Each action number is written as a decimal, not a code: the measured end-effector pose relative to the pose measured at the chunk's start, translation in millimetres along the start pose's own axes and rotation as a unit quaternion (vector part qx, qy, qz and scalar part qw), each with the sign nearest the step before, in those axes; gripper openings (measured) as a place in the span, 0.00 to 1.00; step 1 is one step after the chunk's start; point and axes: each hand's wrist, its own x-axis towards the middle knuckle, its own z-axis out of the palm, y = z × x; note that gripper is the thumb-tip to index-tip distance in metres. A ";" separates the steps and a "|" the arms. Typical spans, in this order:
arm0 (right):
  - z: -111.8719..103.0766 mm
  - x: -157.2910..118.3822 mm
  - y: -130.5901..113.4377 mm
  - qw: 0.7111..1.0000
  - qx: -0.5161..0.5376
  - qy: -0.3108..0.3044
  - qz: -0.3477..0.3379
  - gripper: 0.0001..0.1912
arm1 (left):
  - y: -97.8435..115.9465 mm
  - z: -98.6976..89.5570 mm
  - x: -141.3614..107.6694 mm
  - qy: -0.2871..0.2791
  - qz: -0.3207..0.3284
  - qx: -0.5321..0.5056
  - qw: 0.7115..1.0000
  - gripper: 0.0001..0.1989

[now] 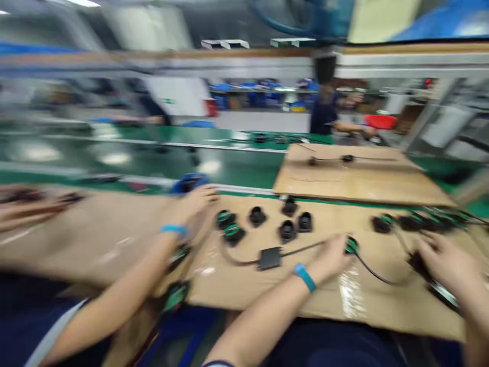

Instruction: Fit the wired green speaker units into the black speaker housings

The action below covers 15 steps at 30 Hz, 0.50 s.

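Observation:
My left hand (pixel 336 255), with a teal band at the wrist, is closed on a round black connector (pixel 351 245) with a green ring inside. From it a black cable (pixel 376 275) runs toward the right; another leads left to a small flat black box (pixel 269 258). Over at the right, my right hand (pixel 445 257) has its fingers curled around a dark part (pixel 420 262), blurred by motion. A dark piece with a shiny edge (pixel 443 295) lies under that hand. Both hands are just above the cardboard-covered table (pixel 305 295).
Several black square-based sockets (pixel 287 231) stand left of centre. A row of green-ringed connectors (pixel 428 220) lies at right. A co-worker's hand (pixel 198 201) reaches in from the left. Behind are a green conveyor (pixel 244 165) and a cardboard sheet (pixel 359 181). Another person (pixel 323 114) works beyond.

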 end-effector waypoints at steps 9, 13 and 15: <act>-52.0 -85.3 37.0 0.980 -0.072 0.094 0.161 0.21 | -29.9 67.2 124.1 -0.025 0.056 -0.038 0.997 0.27; -33.0 -123.9 49.5 0.981 0.035 0.187 0.028 0.15 | -23.3 75.1 136.4 0.006 0.034 -0.019 0.999 0.31; -28.6 -141.7 57.8 0.989 0.034 0.143 -0.014 0.14 | -13.6 71.6 126.4 0.037 0.024 0.009 0.999 0.35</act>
